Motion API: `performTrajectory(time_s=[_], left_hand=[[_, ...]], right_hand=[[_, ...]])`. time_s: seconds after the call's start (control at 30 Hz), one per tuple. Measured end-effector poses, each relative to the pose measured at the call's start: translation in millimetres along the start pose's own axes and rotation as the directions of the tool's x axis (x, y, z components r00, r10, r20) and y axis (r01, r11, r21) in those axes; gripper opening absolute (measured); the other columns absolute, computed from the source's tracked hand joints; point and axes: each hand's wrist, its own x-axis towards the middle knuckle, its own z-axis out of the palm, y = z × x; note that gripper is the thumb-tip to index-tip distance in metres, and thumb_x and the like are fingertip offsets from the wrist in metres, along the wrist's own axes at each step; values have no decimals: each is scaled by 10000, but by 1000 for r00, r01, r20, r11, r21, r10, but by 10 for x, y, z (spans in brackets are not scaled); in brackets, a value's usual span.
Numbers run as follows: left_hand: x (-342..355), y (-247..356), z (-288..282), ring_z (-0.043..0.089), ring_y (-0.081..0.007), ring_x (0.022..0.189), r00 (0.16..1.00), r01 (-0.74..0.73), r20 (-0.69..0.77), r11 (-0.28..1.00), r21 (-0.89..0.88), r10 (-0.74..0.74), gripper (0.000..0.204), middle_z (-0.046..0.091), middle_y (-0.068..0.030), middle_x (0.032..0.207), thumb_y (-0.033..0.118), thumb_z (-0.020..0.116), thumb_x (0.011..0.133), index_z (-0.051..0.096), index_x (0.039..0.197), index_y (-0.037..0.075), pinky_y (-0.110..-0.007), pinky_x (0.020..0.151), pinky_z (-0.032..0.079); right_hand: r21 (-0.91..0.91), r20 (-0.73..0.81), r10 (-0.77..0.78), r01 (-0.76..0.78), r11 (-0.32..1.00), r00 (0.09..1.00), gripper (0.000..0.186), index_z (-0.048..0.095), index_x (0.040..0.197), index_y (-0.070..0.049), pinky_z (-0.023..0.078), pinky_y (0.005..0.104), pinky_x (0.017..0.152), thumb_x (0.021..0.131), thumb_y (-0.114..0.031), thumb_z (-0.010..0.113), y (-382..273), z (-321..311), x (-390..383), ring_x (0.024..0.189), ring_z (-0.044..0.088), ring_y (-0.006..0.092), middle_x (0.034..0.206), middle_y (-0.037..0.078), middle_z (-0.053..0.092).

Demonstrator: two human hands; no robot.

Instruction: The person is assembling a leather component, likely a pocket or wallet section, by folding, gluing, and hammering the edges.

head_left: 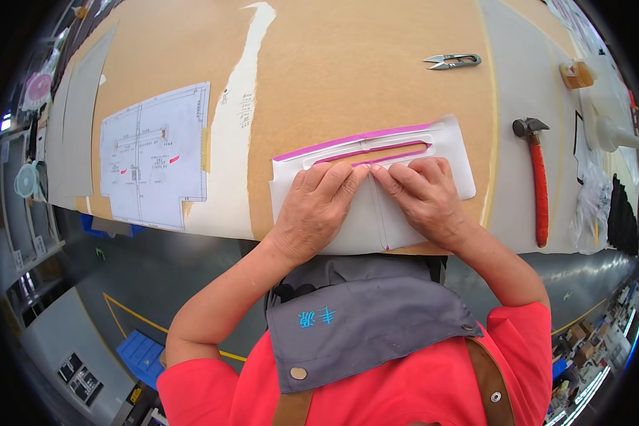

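A white sheet piece (449, 153) with a long slot lies at the table's near edge. Magenta strips run along its far edge and around the slot, and a line runs down its middle. My left hand (321, 195) and my right hand (422, 192) meet at the slot's near side. Both are closed, thumbs and fingers pinching the magenta-lined edge of the sheet, with the thumb tips almost touching at the middle line. The fingers cover part of the slot's near edge.
Thread snips (453, 62) lie at the far right. A hammer (537, 177) with a red handle rests to the right, near a clear plastic bag (591, 213) and an amber container (576, 74). A printed paper pattern (156, 153) is on the left.
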Motion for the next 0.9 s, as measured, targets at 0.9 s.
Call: performTrajectory(time_s=[0.9], left_hand=[[-58,8,16,570,-225,1056,1000,3,-1,1000,6,-3,534,577,-52,1164,-40,674,757,661,1288,18,-365,879,471]], right_hand=[[-25,17,7,-7,1000,1000,577,664,1350,-62,406,367,845,787,-189,630,-6,35,-16,942,526,176,1123,-40,563]])
